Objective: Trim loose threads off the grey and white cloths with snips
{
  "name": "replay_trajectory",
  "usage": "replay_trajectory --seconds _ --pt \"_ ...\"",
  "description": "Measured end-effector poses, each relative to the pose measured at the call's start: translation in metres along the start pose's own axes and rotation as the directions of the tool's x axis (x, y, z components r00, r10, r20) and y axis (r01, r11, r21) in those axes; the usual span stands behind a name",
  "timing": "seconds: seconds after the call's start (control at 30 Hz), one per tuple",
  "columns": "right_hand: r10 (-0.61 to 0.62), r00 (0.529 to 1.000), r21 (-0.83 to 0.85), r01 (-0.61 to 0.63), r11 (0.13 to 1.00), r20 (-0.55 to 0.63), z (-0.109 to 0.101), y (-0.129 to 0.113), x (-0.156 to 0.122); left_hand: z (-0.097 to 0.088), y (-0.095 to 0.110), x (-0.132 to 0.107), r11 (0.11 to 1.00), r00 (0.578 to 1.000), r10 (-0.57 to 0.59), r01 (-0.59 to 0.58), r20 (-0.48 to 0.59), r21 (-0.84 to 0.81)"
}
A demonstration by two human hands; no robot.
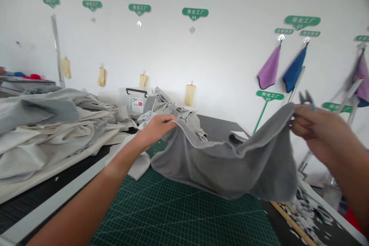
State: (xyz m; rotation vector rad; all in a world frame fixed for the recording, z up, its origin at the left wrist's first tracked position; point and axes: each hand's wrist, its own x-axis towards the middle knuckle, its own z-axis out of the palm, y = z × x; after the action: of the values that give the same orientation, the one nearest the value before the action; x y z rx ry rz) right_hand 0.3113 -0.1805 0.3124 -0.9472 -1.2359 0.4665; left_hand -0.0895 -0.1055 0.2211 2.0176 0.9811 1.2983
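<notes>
A grey cloth point(219, 165) hangs stretched between my two hands, sagging in the middle above a green cutting mat point(144, 215). My left hand point(161, 127) is closed, thumb and fingers pinching the cloth's upper left corner. At the right, my right hand point(314, 127) is raised higher and grips the other upper corner. Dark tips of a small pair of snips point(306, 98) stick up from my right hand, with something light blue at their base; the rest of the tool is hidden in the hand.
Large layers of pale grey fabric point(43, 138) are heaped on the left. Behind my left hand lies a crumpled cloth pile point(190, 121) beside a clear plastic box point(137, 102). Scraps point(305, 207) litter the lower right near a wooden strip point(292, 223). Cloths and gloves hang on the wall.
</notes>
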Motion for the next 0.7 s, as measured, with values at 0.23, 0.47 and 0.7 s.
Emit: replay_trajectory --seconds 0.23,0.47,0.7 --pt "0.316 0.872 -0.056 -0.319 0.946 0.375 0.094 0.044 -0.078 0.1 0.014 -0.026 0.971 0.851 0.24 -0.202 0.467 -0.131" --pt "0.417 0.793 -0.112 -0.413 0.904 0.444 0.126 0.051 -0.11 0.132 -0.014 -0.03 0.954 0.744 0.122 0.095 0.657 -0.284" --pt "0.487 0.819 -0.145 -0.466 0.873 0.304 0.091 0.071 -0.101 0.015 -0.045 0.02 0.954 0.95 -0.287 0.273 -0.122 -0.124"
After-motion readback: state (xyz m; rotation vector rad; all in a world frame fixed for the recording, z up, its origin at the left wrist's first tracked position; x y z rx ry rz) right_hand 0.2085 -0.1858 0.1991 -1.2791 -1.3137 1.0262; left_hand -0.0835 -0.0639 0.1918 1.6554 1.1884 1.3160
